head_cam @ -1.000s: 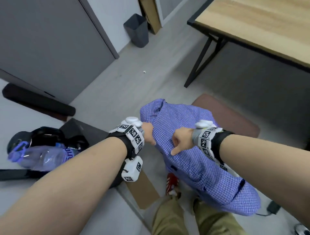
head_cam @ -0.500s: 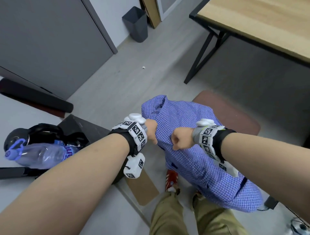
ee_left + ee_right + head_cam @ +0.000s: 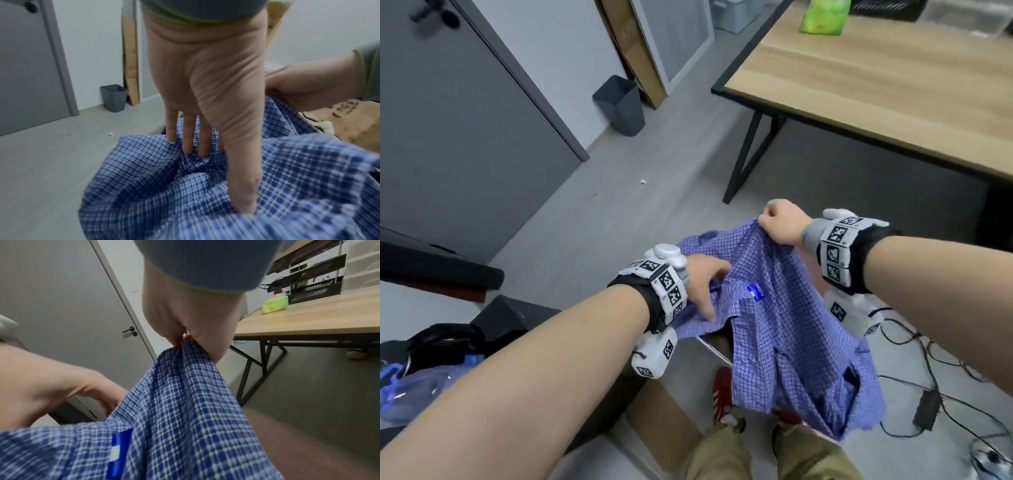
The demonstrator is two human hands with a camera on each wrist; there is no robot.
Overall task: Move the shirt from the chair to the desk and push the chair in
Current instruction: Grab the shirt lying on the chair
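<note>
Right hand [image 3: 782, 222] higher, shirt [image 3: 784, 329] unfurled.

- Brown padded chair seat [image 3: 304, 447]: only a blurred slab in right wrist view; in head view hidden behind the blue-and-white checked cotton shirt [image 3: 784, 329].
- Shirt's lower part: smeared w/ motion blur in both wrist views; hem cut off by bottom edge.
- Left hand [image 3: 205, 78]: fingertips sunk in folds, thumb tip buried; can't tell if cloth is pinched.
- Right hand [image 3: 185, 316]: fingertips hidden inside the bunched cloth.
- Small blue woven label [image 3: 755, 291]: text too small to read.
- Light wooden desk w/ black metal frame [image 3: 893, 85]: far & right parts cut off by edge.
- Green packet [image 3: 825, 17]: top cropped, print unreadable.
</note>
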